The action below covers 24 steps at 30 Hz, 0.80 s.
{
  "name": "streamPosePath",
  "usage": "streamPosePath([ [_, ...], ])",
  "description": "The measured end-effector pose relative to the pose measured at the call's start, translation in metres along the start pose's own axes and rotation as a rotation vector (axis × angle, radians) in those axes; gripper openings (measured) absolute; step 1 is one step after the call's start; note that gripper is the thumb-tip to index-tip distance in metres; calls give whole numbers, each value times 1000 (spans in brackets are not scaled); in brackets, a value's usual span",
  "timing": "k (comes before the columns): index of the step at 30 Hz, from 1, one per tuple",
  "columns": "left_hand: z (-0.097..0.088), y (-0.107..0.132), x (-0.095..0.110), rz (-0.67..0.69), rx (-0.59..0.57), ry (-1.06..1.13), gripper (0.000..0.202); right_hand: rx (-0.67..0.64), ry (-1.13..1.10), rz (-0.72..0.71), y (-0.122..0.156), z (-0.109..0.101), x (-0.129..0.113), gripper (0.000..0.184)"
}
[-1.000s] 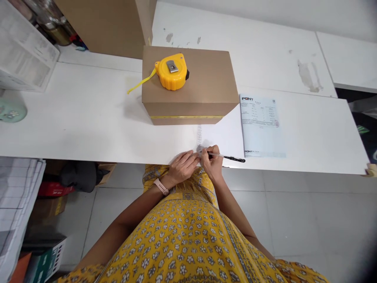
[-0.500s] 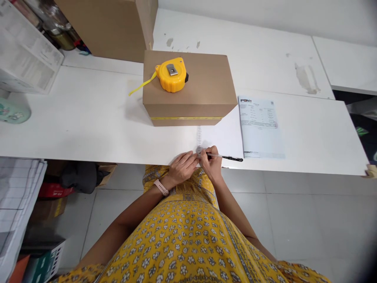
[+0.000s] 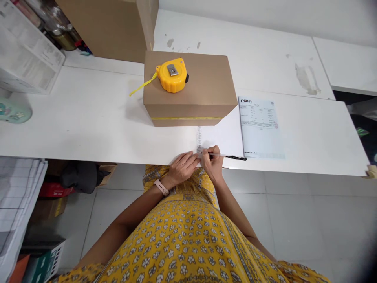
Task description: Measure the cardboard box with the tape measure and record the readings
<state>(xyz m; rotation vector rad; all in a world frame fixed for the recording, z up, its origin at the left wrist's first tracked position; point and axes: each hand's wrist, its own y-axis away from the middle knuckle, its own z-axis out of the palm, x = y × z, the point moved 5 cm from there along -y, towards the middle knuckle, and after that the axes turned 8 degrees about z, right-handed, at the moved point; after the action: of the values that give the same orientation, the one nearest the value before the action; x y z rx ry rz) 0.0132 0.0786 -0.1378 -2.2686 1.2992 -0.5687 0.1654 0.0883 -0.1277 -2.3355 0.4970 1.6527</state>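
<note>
White desk (image 3: 97,110), 1 pen (image 3: 235,158) in right hand (image 3: 212,164)

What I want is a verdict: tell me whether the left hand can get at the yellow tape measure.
Probably yes: the left hand appears to hold nothing, and the tape measure lies uncovered on top of the cardboard box, a forward reach away.

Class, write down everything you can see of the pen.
The pen is slim and plastic-looking, with a pale barrel and a black rear end. The right hand grips it toward its front, by the white paper, rear end pointing rightward. Whether the tip touches the paper is too small to tell.
</note>
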Motion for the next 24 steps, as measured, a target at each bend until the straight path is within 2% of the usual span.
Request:
streamPosePath([
  [5,-3,-1,1,14,45,-11,32,14,21,11,-2,-5,0,22],
  [11,1,1,-1,-4,4,21,33,-27,57,-43,-1,-1,4,25],
  [24,-3,-1,1,29,60,-73,30,-23,68,-73,-2,0,4,24],
])
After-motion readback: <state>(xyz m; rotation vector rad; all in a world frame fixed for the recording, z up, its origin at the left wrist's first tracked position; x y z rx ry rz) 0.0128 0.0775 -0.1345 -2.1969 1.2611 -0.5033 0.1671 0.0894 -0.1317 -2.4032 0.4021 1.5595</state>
